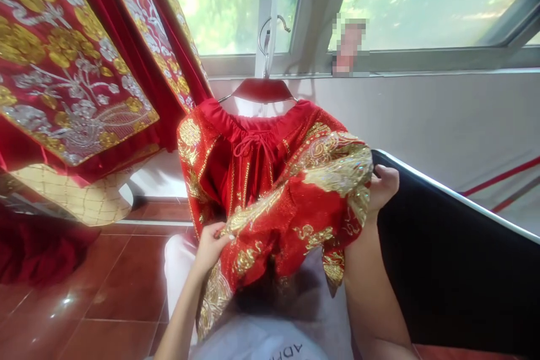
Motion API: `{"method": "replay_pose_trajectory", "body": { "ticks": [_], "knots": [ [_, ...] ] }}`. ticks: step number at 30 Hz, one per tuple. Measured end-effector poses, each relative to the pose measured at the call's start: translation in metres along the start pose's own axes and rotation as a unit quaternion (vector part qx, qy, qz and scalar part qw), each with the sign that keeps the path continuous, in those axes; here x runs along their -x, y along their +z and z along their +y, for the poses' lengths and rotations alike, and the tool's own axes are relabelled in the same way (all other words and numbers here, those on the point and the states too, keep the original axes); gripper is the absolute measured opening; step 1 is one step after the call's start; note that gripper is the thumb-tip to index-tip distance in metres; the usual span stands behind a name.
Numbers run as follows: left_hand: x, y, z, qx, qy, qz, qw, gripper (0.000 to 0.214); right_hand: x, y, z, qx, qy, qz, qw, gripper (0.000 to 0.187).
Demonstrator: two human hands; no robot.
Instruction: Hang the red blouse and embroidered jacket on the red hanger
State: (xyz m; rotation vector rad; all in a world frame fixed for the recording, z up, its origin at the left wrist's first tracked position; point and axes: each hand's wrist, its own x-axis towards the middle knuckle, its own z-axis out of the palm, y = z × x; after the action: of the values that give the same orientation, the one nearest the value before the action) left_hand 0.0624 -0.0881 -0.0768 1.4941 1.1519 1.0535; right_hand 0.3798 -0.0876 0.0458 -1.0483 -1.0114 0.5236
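Note:
A red garment (pixel 295 208) with gold embroidery hangs in front of me from a metal hanger (pixel 266 39). Its gathered top edge is tied with a thin red cord bow (pixel 253 146). On the left, my left hand (pixel 212 247) pinches a gold-trimmed edge of the cloth between thumb and fingers. My right hand (pixel 385 184) is closed on the garment's right side, at a sparkling gold-embroidered part, with some fingers hidden behind the fabric. Between my hands the cloth is lifted and spread above my lap. The lower folds droop, and a pointed gold-patterned tip hangs near my right forearm.
Heavy red hangings (pixel 80 67) with gold and silver flowers fill the left side. A black panel with a white edge (pixel 455 270) stands close on the right. Windows (pixel 422 5) line the wall ahead, above a reddish tiled floor (pixel 122 281).

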Motion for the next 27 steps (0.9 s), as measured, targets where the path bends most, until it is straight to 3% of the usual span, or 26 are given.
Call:
{"method": "replay_pose_trajectory", "body": {
  "ticks": [3, 5, 7, 9, 12, 14, 18, 22, 24, 27],
  "knots": [
    [0.004, -0.01, 0.02, -0.018, 0.015, 0.093, 0.995, 0.024, 0.005, 0.0, 0.011, -0.004, 0.057, -0.01, 0.998, 0.046],
    [0.012, -0.011, 0.031, -0.059, 0.033, 0.104, 0.992, 0.025, 0.012, 0.009, 0.014, 0.129, 0.058, -0.041, 0.989, 0.043],
    [0.02, -0.008, 0.039, -0.118, 0.061, 0.086, 0.987, 0.033, 0.023, 0.024, 0.015, 0.277, -0.002, -0.053, 0.959, 0.044],
    [0.026, -0.003, 0.043, -0.174, 0.096, 0.059, 0.978, 0.043, 0.038, 0.043, 0.014, 0.349, -0.084, -0.083, 0.93, 0.055],
    [0.03, 0.001, 0.046, -0.213, 0.142, 0.031, 0.966, 0.049, 0.057, 0.069, 0.018, 0.317, -0.112, -0.291, 0.896, 0.071],
    [0.03, -0.001, 0.049, -0.212, 0.16, 0.027, 0.964, 0.048, 0.062, 0.079, 0.025, 0.296, -0.056, -0.375, 0.876, 0.075],
    [0.033, -0.022, 0.055, -0.187, 0.17, 0.073, 0.965, 0.044, 0.053, 0.08, 0.044, 0.301, 0.06, -0.337, 0.89, 0.087],
    [0.035, -0.045, 0.057, -0.158, 0.174, 0.131, 0.963, 0.04, 0.044, 0.079, 0.052, 0.104, 0.232, -0.394, 0.883, 0.054],
    [0.034, -0.05, 0.055, -0.145, 0.167, 0.135, 0.966, 0.041, 0.044, 0.082, 0.049, -0.001, 0.313, -0.369, 0.875, 0.038],
    [0.029, -0.05, 0.049, -0.12, 0.154, 0.101, 0.976, 0.047, 0.041, 0.084, 0.037, -0.06, 0.374, -0.264, 0.887, 0.021]
  ]
}}
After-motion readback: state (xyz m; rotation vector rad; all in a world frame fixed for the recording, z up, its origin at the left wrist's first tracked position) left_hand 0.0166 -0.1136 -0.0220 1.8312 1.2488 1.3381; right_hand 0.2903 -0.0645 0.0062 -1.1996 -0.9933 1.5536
